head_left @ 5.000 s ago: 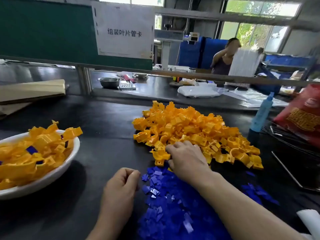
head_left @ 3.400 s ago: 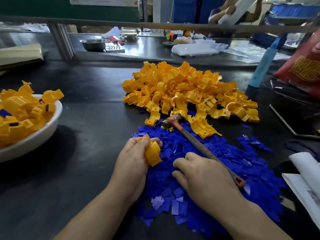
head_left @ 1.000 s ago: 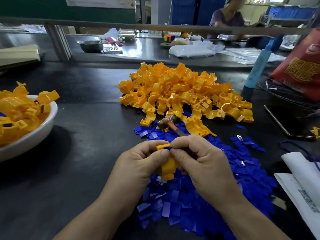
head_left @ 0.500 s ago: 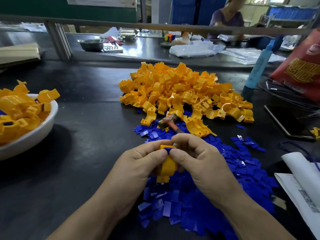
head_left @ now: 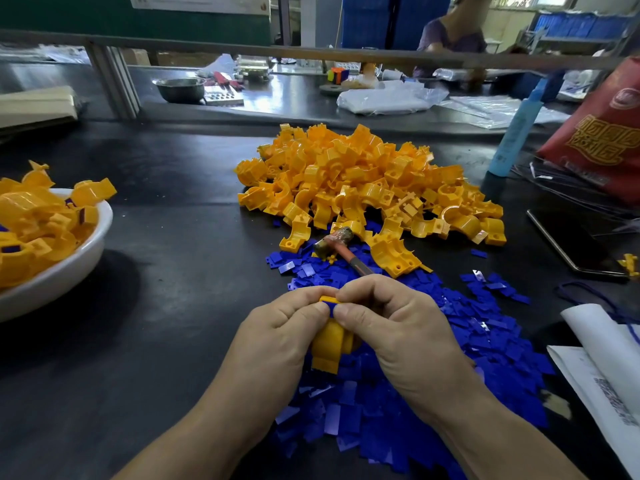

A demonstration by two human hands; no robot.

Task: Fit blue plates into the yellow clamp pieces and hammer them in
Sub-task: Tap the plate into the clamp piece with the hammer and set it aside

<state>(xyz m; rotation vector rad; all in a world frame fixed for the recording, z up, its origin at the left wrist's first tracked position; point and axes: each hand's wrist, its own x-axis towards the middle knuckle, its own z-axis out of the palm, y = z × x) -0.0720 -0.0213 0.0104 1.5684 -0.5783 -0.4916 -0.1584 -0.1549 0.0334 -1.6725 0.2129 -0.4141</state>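
Left hand (head_left: 277,337) grips yellow clamp (head_left: 330,344), right hand (head_left: 398,327) pinches blue plate (head_left: 331,308) at its 12 o'clock end; skewed plate could jam.

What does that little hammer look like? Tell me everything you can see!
The hammer is small, with a stubby brownish head that looks metal and a thin orange-red handle. It lies flat on the blue plates, head beside the yellow clamp pile. Its handle slants toward the right hand, which hides its other end.
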